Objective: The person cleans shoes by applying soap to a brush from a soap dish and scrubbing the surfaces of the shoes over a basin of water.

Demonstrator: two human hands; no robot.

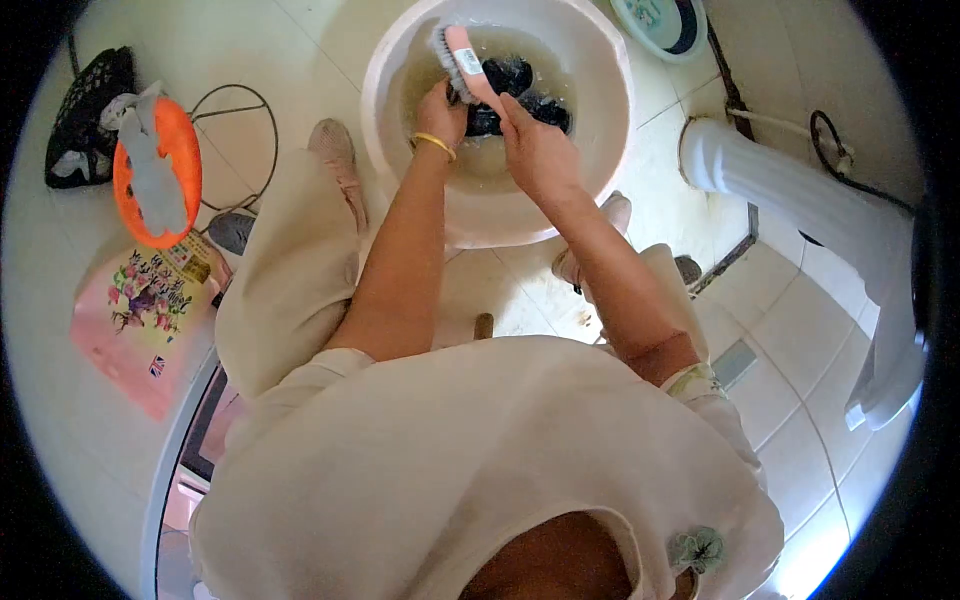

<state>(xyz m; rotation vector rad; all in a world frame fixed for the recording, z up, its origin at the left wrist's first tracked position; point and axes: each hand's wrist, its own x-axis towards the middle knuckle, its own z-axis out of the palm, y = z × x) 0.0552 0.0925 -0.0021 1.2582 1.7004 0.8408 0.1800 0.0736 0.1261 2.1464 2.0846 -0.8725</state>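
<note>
A wide pale pink basin of murky water stands on the floor between my feet. Several black wet items lie in the water, possibly shoes; their shape is partly hidden. My right hand is closed round the handle of a pink scrub brush with pale bristles, its head up and to the left. My left hand, with a yellow band at the wrist, is down in the basin, its fingers curled on the edge of a black item below the brush. The brush partly covers that item.
To the left are an orange plastic basket, a black mesh bag, a wire ring stand and a pink printed bag. A white pedestal stands right; a pale green basin is at the top right.
</note>
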